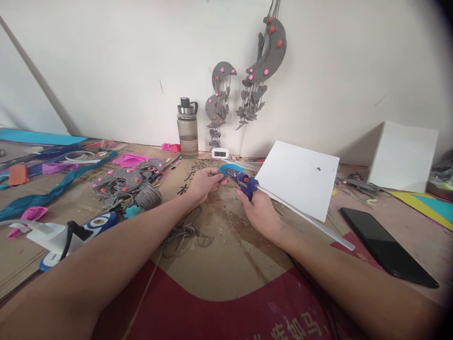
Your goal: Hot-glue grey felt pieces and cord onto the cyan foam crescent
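In the head view, my left hand is closed, its fingertips pinching the edge of a small blue piece, perhaps felt or foam. My right hand grips a blue hot glue gun, and the nozzle points left at the blue piece beside my left fingertips. A long clear glue stick runs out of the gun's back toward the lower right. Whether the nozzle touches the blue piece, I cannot tell. Below my left wrist lies a loose tangle of grey cord.
Grey crescents with pink dots and a yarn ball lie left. A water bottle and small digital clock stand at the wall, below hanging crescent mobiles. Right are a white board and black phone.
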### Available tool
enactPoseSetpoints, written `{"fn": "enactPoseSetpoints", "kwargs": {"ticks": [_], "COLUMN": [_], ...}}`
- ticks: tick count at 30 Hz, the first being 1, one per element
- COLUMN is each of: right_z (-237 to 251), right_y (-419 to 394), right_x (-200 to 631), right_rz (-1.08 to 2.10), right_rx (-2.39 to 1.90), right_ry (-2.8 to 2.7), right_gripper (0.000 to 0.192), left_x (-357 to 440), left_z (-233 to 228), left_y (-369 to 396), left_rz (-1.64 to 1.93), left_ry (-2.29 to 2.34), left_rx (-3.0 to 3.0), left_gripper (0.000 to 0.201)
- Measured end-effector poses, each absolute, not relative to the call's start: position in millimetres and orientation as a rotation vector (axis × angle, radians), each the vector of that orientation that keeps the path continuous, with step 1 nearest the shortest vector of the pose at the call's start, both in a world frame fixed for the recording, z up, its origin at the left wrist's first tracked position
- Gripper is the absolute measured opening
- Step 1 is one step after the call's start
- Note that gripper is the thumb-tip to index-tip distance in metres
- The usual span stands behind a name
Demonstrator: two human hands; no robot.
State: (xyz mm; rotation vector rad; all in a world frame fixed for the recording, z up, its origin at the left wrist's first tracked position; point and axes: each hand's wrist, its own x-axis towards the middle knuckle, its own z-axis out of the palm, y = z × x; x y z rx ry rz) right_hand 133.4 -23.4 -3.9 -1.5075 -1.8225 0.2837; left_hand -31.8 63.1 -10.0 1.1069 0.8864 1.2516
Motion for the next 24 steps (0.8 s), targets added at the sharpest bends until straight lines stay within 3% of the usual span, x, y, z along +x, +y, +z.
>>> {"fn": "enactPoseSetpoints", "kwargs": {"ticks": [24], "right_z": [-5.5], "right_y": [-23.1], "right_x": [134.7], "right_rz": [0.301], "right_rx": [-1.469], "right_ry": [-1.792], "right_gripper": [0.046], "left_x": [-30.0], "left_z": [-11.1], "left_y": [63.5], "left_rz": [1.233], "left_ry": [0.872], "left_rx": [1.148], "left_gripper": [0.012]}}
